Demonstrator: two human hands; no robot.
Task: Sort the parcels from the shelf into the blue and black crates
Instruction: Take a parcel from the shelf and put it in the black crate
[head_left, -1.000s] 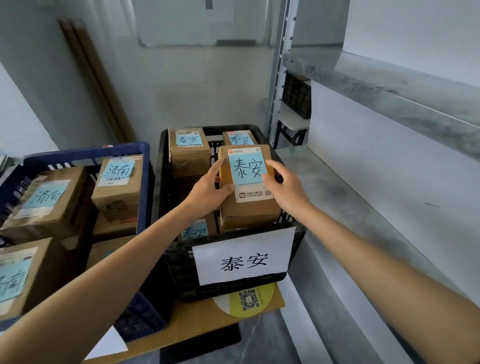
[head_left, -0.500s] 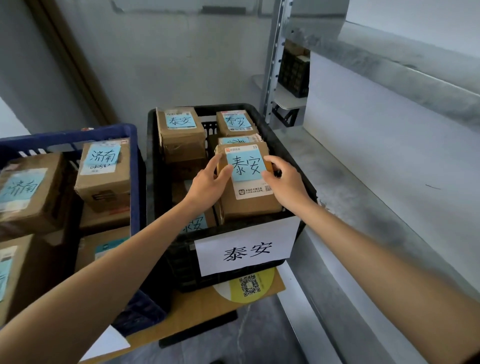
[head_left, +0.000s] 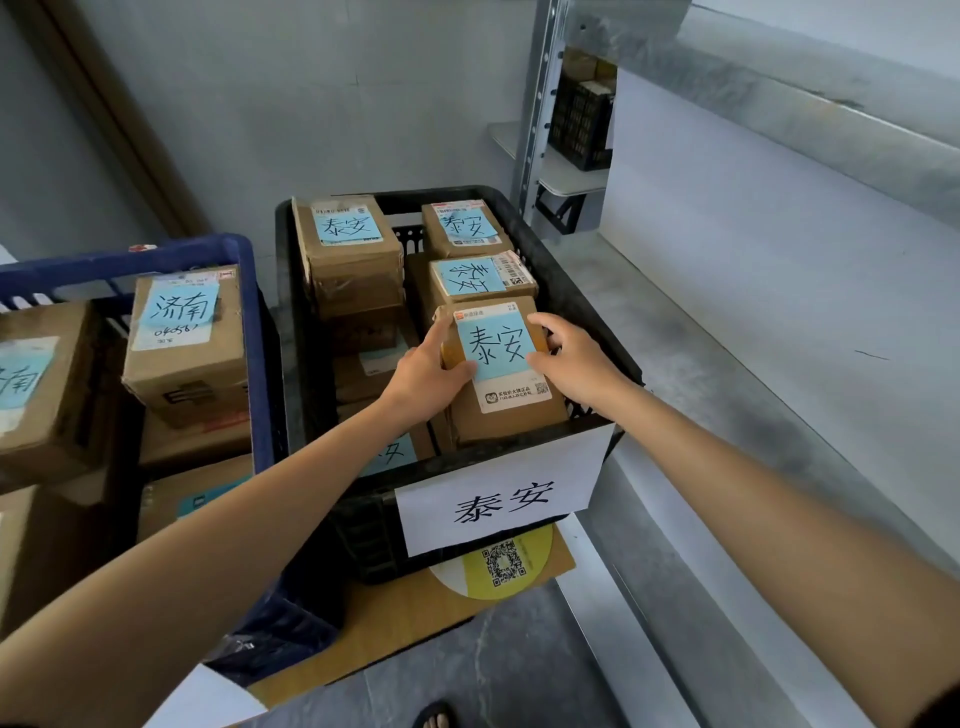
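Grey walls (head_left: 311, 104), metal shelf (head_left: 753, 395) at right. Fingers of left hand (head_left: 426, 371) and right hand (head_left: 576, 364) grip a brown, blue-labelled parcel (head_left: 511, 421) inside the black crate (head_left: 358, 499).

A white sheet (head_left: 498, 501) on the front of the black crate (head_left: 576, 312) reads 泰安 in print, and 泰安 is handwritten on blue notes on four boxes inside: the front parcel (head_left: 506, 421), the second parcel (head_left: 483, 278) behind it, the back left parcel (head_left: 348, 228) and the back right parcel (head_left: 465, 223). In the blue crate (head_left: 254, 338) a tall parcel (head_left: 182, 379) bears a blue note reading 济南, with scrawled digits beneath that cannot be read; a yellow disc (head_left: 537, 558) under the black crate shows a QR code
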